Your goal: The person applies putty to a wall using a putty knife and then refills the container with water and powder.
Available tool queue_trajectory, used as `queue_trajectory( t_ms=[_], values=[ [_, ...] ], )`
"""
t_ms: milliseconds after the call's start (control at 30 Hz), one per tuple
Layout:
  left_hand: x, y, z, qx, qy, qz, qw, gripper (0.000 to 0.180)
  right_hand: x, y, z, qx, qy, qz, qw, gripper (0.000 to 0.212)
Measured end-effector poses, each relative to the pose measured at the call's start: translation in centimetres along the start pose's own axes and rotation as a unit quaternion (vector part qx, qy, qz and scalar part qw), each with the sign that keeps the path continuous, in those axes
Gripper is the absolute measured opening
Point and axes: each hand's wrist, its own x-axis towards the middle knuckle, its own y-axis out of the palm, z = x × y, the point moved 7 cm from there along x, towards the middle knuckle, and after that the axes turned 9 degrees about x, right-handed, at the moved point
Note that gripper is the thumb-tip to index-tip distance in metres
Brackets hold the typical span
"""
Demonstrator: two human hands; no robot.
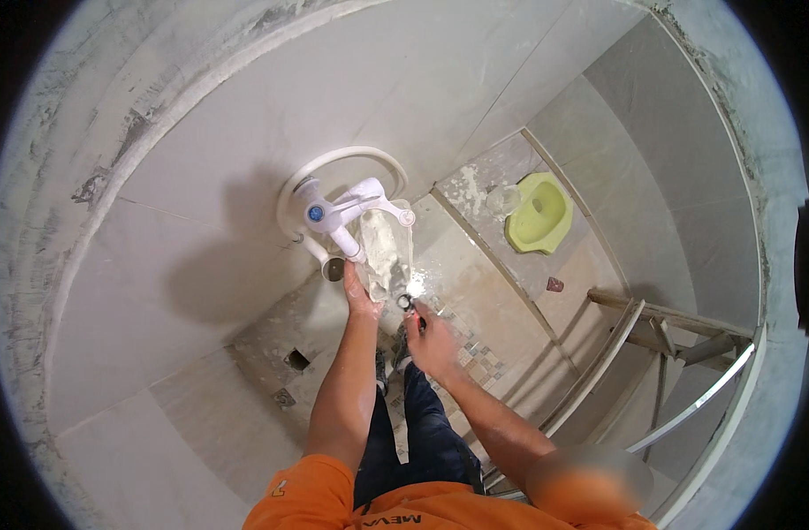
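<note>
Whitish container (380, 247) in left hand (363, 296)

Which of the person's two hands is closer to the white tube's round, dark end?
The left hand, close beside the white tube's dark end. The right hand is farther off, gripping a small tool.

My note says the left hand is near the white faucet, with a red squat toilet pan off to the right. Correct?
Not quite: the squat toilet pan is yellow-green, not red, as the head view shows. The rest stands: the left hand is near the white faucet, and the pan lies to the right.
</note>
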Motion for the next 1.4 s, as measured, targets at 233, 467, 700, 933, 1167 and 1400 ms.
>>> queue_trajectory(
  t_ms=[233,467,700,933,1167,1400],
  values=[
    [-0.9,-3.0,0.9,0.161,-0.025,-0.109,0.981,0.05,-0.9,5.0,-2.2,0.407,0.294,0.016,0.864,0.031],
    [-1.7,-2.7,2.0,0.065,-0.076,-0.09,0.991,0.05,1.1,5.0,1.1,0.636,0.361,0.09,0.676,0.021],
    [-1.4,-1.9,1.3,0.049,-0.052,-0.038,0.997,0.053,0.2,1.3,0.2,0.185,0.073,-0.009,0.98,0.031],
    [-0.6,-5.1,1.7,0.085,-0.07,-0.06,0.992,0.05,0.1,4.2,1.1,0.477,0.387,0.056,0.787,0.019],
    [-2.2,-7.7,3.6,0.176,-0.121,-0.048,0.976,0.045,3.2,4.7,3.8,0.617,0.411,0.152,0.653,0.032],
    [-4.2,-6.5,1.7,0.079,-0.06,-0.048,0.994,0.058,1.5,1.3,0.3,0.561,0.373,0.172,0.719,0.031]
  ],
)
